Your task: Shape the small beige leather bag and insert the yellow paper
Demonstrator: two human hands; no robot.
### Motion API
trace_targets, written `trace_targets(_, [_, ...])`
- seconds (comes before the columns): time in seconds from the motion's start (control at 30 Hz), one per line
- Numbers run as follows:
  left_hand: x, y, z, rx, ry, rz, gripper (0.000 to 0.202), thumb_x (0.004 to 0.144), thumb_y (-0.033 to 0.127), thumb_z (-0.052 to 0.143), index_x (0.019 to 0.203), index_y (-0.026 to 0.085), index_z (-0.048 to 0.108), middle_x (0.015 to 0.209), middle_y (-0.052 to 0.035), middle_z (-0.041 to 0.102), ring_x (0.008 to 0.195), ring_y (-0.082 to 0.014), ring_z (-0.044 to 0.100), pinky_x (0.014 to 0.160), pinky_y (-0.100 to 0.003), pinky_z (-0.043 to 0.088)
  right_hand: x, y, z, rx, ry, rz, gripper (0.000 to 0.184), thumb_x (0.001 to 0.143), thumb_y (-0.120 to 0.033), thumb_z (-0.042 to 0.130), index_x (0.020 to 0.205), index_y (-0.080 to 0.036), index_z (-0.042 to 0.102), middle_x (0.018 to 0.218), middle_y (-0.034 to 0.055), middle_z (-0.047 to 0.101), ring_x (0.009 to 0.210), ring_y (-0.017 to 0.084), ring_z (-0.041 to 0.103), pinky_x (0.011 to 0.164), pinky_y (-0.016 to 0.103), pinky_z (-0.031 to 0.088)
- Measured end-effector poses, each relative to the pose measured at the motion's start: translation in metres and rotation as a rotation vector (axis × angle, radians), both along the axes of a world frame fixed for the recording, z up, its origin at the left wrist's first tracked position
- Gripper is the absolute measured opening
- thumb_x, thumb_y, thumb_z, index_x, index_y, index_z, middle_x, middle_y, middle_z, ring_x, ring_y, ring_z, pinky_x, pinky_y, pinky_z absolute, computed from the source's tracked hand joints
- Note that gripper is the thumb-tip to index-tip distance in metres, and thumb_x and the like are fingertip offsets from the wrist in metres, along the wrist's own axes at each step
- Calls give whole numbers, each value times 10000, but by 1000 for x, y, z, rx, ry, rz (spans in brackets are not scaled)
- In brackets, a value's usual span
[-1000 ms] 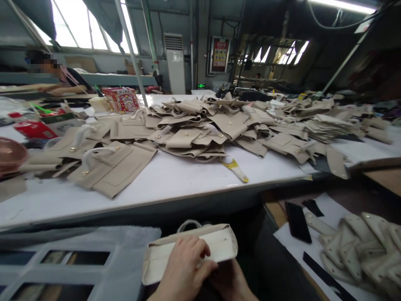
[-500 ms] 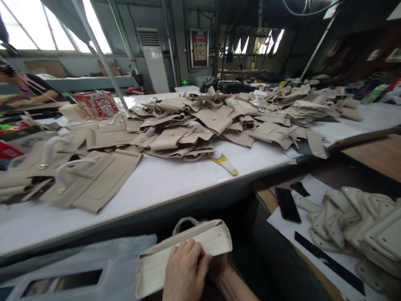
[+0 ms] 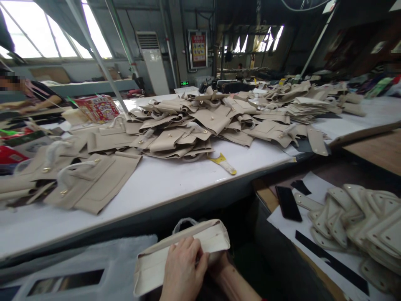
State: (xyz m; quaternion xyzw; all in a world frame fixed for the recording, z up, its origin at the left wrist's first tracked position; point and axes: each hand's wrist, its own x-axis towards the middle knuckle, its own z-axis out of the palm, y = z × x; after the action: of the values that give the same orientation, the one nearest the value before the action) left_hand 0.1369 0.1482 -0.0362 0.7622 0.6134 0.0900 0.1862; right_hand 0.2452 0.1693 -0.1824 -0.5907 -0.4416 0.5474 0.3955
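Both hands work at the bottom edge of the view on one cream bag (image 3: 181,255), held low in front of the white table (image 3: 175,184). The left hand (image 3: 183,271) lies over the bag's upturned underside with its fingers curled and pressed down on the panel. The right hand (image 3: 219,267) is mostly hidden beneath the bag, so I cannot tell whether it grips or merely props the piece; only the wrist and forearm show. A pale handle loop (image 3: 184,223) pokes out from behind the bag's far edge.

As for progress, this bag looks assembled into a box shape, with folded ends and a handle fitted, so it seems well along, probably being checked or pressed along a seam. Much appears left: a large heap of flat tan bag panels (image 3: 194,125) covers the table, more flat pieces (image 3: 90,184) lie toward the left, and a stack of cream corner pieces (image 3: 357,217) sits on the lower bench (image 3: 372,150) to the right, beside a dark phone (image 3: 287,203).

Compared with half a second ago, little differs: the bag sits in nearly the same spot and tilt, the left hand's fingers have crept slightly along the panel, and the view has dipped a touch. Against a second ago, the view has swung to the right.
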Motion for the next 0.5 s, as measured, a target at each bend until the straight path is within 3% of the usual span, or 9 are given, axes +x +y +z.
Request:
trace_targets(0.1, [1,-2,1,11,2,6,188,917,289,510,760,227,592,860,-36,654,883,-252,593,747,-379,319,28,-20,-3,-102,-32,-168,638,959,-659,225,759,-179,595,655,48,613,645,241,647,584,354,524])
trace_targets(0.17, [2,-3,2,18,-2,8,190,921,287,508,762,225,591,856,-35,654,886,-251,594,744,-377,317,51,-40,9,-65,-113,-260,579,955,-640,261,742,-198,568,678,55,599,674,247,630,595,349,515])
trace_targets(0.23, [2,-5,2,32,-1,10,193,924,284,507,763,224,592,849,-34,653,883,-250,594,743,-377,314,67,-59,32,182,-272,-254,401,975,-505,388,842,-199,611,794,53,632,769,215,634,690,317,534])
trace_targets(0.3, [2,-6,2,53,6,16,194,926,276,505,761,222,592,848,-36,654,881,-249,593,748,-377,315,73,-74,59,615,-470,-156,205,969,-292,467,1007,-199,647,954,66,663,897,185,652,784,272,553])
trace_targets(0.37, [3,-7,2,66,14,24,196,927,270,499,762,220,593,850,-37,654,877,-246,590,751,-375,319,67,-79,81,1000,-665,-47,259,925,-152,501,1143,-169,639,1069,97,673,1019,195,647,859,275,566])
trace_targets(0.43, [3,-9,2,67,14,28,195,926,261,494,763,219,593,850,-37,654,871,-246,587,751,-375,322,57,-78,94,1196,-853,20,325,893,-117,519,1200,-110,627,1117,133,682,1089,241,632,883,329,583])
trace_targets(0.5, [3,-10,3,67,9,31,185,922,245,492,770,218,594,852,-33,654,867,-246,583,754,-379,324,47,-74,95,1229,-1007,31,331,893,-129,506,1193,-69,633,1128,155,690,1097,280,633,856,384,606])
